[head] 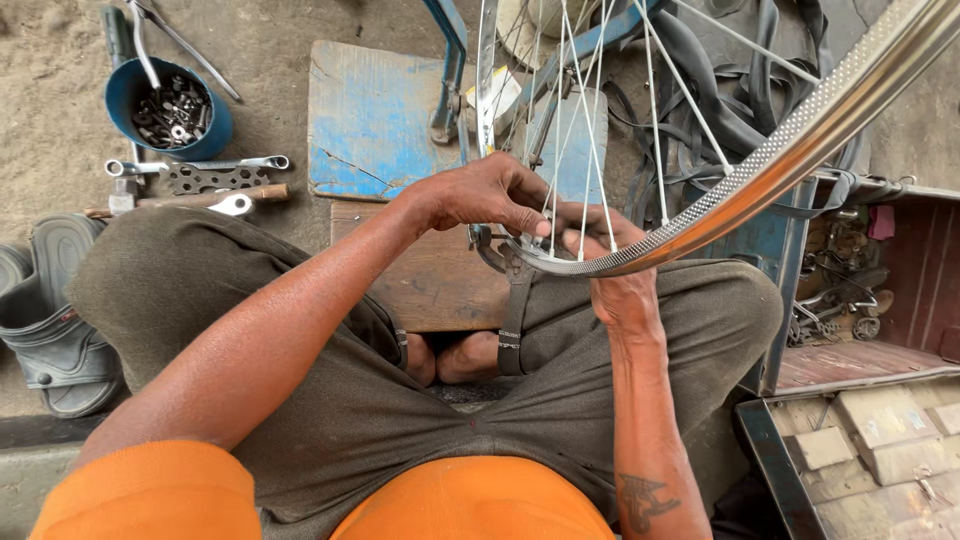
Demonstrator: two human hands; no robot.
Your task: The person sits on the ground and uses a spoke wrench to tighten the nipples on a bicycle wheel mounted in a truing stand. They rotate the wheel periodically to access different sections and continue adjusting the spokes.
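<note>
While you sit cross-legged, the bicycle wheel rim (770, 165), curved polished metal with a dimpled band and thin straight spokes, arcs over your lap, its low end between your hands. Beyond the rim lies a scuffed blue board (370, 120). Your left hand (480, 195) curls down, fingertips pinching the rim's edge. Your right hand (610, 265) grips the rim from below, wrist upright.

One small package noted: a flat white and yellow box or carton (497, 92), lying on the ground behind the wheel spokes, just right of the blue board near the top centre; partly hidden, so its full shape cannot be told. A narrow black strap with small pale label marks (511, 345) hangs between the knees. No signs or screens observed.
</note>
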